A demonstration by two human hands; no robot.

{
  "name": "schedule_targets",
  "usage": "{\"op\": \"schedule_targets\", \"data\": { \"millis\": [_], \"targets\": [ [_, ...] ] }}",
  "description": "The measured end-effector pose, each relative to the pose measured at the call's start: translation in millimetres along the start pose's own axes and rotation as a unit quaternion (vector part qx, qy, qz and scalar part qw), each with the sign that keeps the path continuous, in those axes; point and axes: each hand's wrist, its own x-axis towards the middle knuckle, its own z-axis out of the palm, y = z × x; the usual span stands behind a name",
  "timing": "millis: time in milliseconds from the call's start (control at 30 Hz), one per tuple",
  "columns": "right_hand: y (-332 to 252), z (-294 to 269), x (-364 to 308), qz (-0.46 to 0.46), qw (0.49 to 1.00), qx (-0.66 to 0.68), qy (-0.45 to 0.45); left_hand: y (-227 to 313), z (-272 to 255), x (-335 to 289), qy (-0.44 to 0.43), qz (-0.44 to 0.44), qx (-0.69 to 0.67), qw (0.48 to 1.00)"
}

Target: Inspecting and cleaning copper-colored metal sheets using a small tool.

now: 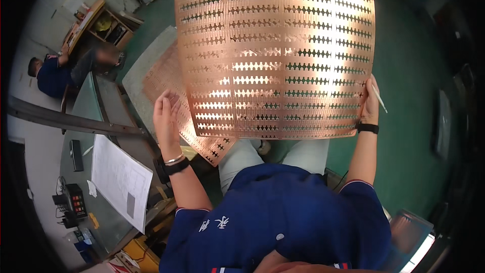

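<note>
- Head view: perforated copper sheet was held up in front of the person's body, over the lap, rows of cut-outs running across it, strong glare on its right part
- Right hand gripped that sheet by its right edge, near the lower corner
- Slim white pen-like tool also sat in that hand, its tip pointing down and out to the right
- Left hand was released, fingers raised and loosely bent, just beside the sheet's left edge; couldn't tell if any finger touched it
- Second copper sheet lay to the left, partly behind the raised one, on a grey tabletop; its near corner, also perforated, stuck out below the raised sheet
- Black wristband was on the right wrist; silver bracelet and dark watch on the left
- Green-topped desk at left carried a large printed paper, a black oblong device and a dark box with red buttons
- Another person in a dark blue top sat at far left, near a wooden shelf unit
- Green floor showed at right
</note>
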Motion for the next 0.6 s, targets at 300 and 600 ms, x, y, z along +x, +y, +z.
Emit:
{"op": "schedule_targets", "data": {
  "millis": [300,600],
  "targets": [
    [-35.0,-2.6,-15.0,-0.049,0.995,-0.085,0.001,-13.5,46.3,24.9,-0.103,-0.048,-0.05,0.992],
    [-53.8,7.3,-15.1,-0.072,0.987,-0.124,-0.073,-5.8,33.7,36.5,-0.091,-0.034,-0.032,0.995]
  ]
}}
